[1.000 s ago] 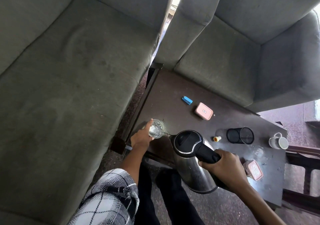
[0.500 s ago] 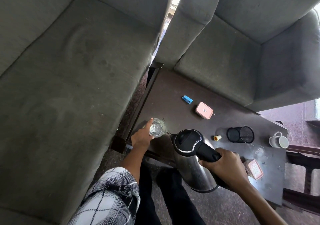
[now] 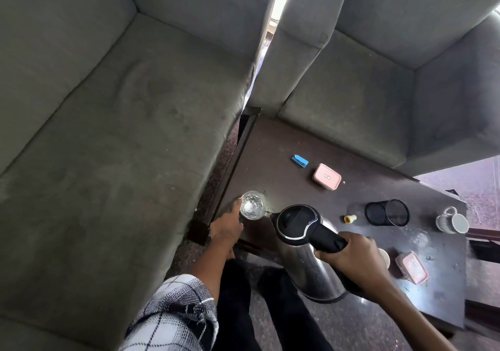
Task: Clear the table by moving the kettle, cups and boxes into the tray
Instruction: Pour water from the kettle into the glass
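Gripping the kettle [image 3: 305, 264], the right hand [image 3: 354, 258] aimed its spout [image 3: 272, 215] left at the glass [image 3: 253, 205] that the left hand [image 3: 226, 227] held.

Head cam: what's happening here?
A person's right hand grips the kettle by its black handle, tilted with its spout at a glass that the left hand holds on the table's near corner; it looks like pouring. One pink box, another pink box, a white mug and a black mesh cup sit on the table. No tray is in view.
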Available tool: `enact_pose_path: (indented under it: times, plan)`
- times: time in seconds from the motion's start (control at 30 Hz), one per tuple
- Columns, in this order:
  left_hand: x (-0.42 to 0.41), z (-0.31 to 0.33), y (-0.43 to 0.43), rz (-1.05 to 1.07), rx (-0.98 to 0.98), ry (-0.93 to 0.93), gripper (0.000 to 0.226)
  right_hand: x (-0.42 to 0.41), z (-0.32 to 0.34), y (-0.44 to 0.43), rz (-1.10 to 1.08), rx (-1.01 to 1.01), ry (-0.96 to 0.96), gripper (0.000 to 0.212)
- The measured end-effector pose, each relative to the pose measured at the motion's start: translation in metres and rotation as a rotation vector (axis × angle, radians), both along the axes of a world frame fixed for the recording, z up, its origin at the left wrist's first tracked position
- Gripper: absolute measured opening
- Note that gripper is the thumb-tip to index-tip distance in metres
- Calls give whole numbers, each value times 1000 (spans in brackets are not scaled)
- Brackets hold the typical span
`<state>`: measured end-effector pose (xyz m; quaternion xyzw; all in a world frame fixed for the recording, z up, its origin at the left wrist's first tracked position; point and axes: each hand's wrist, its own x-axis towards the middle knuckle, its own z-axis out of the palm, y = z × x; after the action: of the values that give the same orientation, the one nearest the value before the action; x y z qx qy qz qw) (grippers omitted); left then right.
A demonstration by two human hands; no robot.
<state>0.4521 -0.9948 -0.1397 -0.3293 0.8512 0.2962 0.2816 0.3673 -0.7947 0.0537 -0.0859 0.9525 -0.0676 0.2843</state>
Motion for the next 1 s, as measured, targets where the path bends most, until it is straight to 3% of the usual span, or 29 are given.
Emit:
enact_pose_path:
  times: [0.67, 1.0]
  plan:
    - [-4, -5, 1, -37, 34, -166, 77, -1, -5, 3, 0, -18, -1, 36]
    - [1, -1, 7, 45, 56, -94, 74, -2, -11, 5, -21, -24, -9, 37]
